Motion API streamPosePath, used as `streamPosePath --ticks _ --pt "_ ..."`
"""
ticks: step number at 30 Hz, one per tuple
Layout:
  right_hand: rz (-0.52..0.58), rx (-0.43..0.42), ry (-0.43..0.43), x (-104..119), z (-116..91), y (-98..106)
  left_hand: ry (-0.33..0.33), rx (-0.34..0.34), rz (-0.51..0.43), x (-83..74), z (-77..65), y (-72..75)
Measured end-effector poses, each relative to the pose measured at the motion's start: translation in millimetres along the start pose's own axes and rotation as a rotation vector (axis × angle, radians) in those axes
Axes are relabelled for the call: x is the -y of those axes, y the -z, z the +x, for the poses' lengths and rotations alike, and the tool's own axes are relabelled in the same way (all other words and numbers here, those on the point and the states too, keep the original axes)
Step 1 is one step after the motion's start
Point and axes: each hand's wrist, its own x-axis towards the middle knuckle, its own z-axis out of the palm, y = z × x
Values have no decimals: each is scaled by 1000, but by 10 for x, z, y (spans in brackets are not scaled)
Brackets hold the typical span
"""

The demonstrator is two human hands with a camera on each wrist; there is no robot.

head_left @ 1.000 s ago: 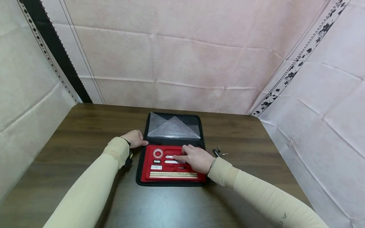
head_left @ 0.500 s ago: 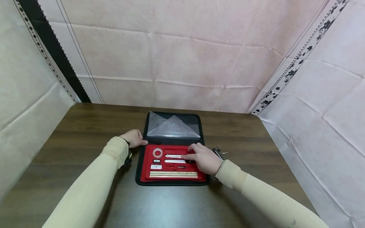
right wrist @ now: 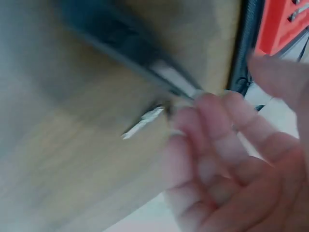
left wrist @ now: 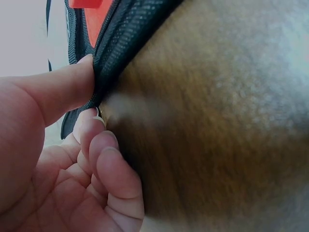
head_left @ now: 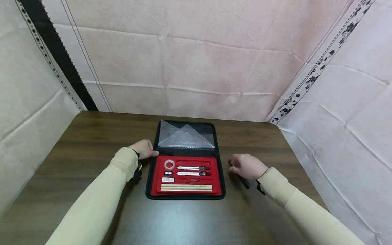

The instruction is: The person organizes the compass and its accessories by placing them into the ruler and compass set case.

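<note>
A zip case lies open on the table, its red tray holding two compasses, pale pencils, a white ring and small parts. My left hand pinches the case's left edge near the fold; in the left wrist view the thumb presses on the zip edge, with fingertips under it. To the right of the case, my right hand is over a long black tool. The right wrist view has its fingertips right at the tool's silvery end, the thumb held apart.
Clear set squares sit in the case's raised lid pocket. A small metal piece lies on the wood table beside the black tool. Cloth-covered walls stand behind the table and at both sides.
My right hand has moved right, off the red tray to the black tool, uncovering the compasses. My left hand stays on the case's edge.
</note>
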Motion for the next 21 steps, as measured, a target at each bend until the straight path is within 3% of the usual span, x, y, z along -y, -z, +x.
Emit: streamPosePath --ticks 4,9,21 --pt "7 90 -68 -115 -177 -24 -11 -2 8 12 17 -6" --pt "13 93 -107 -191 -261 -97 -10 -4 10 26 14 -9" --pt "38 78 -43 -303 -225 -205 -13 -4 6 35 37 -21"
